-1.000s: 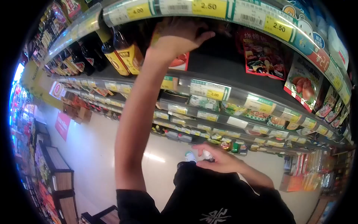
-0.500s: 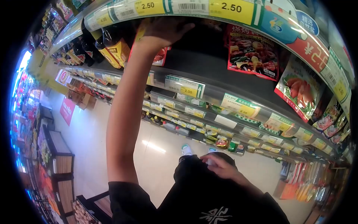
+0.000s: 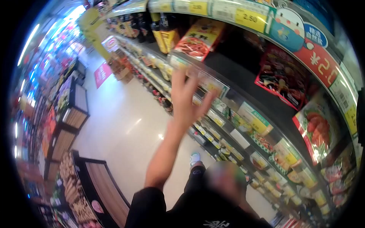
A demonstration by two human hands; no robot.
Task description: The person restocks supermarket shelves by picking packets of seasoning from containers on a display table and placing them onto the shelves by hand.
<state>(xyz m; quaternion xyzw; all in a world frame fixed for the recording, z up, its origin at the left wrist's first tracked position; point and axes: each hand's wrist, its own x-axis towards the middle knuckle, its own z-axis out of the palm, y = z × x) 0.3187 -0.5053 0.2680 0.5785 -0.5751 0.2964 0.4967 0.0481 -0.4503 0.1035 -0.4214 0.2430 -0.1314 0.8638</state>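
Observation:
My left hand [image 3: 186, 100] is raised in front of the shelf edge, its fingers spread and nothing held. Just above it, a red and yellow packet [image 3: 199, 40] lies on the upper shelf [image 3: 237, 68], beside dark bottles with yellow labels [image 3: 165, 32]. Farther right on that shelf are a dark red packet [image 3: 283, 76] and a packet picturing reddish food [image 3: 317, 127]. Low in front of my body, my right hand [image 3: 228, 182] is a blur; its fingers and anything in them cannot be made out.
Lower shelves [image 3: 228, 133] with price tags run below the upper one. A price-tag rail [image 3: 224, 11] crosses the top. Wooden-sided display stands [image 3: 76, 117] line the left, with a black-framed stand [image 3: 104, 182] nearer. Pale floor [image 3: 114, 129] lies between them and the shelves.
My left hand has come out from the upper shelf and down, away from the red and yellow packet, and its fingers are spread. The view has turned, showing more of the left aisle.

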